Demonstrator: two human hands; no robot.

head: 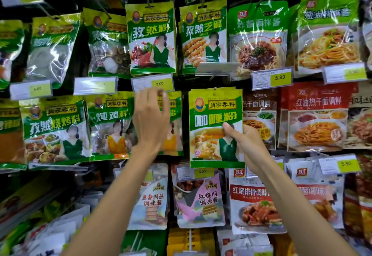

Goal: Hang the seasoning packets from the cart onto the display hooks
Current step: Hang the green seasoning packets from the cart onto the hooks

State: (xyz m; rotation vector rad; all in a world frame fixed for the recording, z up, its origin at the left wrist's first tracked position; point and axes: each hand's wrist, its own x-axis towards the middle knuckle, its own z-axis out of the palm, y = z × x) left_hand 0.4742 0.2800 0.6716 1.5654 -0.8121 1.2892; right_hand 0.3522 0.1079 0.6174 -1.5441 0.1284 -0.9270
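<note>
1. A stack of green-and-yellow seasoning packets [213,118] is grasped at its right edge by the right hand [248,145]. The thumb [229,130] is laid on the front face and the fingers are hidden behind.
2. The stack is held upright against the middle row of the display, its top edge just below an upturned clear tag holder [218,68]. Whether its hole is threaded on a hook cannot be told.
3. The left hand [150,118] is held up just left of the stack, apart from it. Its fingers are bent toward the top of a hanging green packet [176,135], which is mostly covered by the hand. The fingertips are blurred, so whether anything is pinched cannot be told.
4. A yellow price tag [161,83] marked 3.00 is seen just above those fingers.
5. Left of that hand, a stewed-chicken packet [108,127] and a barbecue packet [54,131] are hung side by side.
6. In the row above, two cumin packets [151,38] [203,36] are hung beside each other.
7. Right of the held stack, a red noodle-sauce packet [316,116] is displayed, with a 5.90 tag [279,77] above and to its left.
8. Just beneath the stack's lower edge, a second 3.00 tag [202,171] is fixed, and a pink sauce packet [203,201] is hung below it.
</note>
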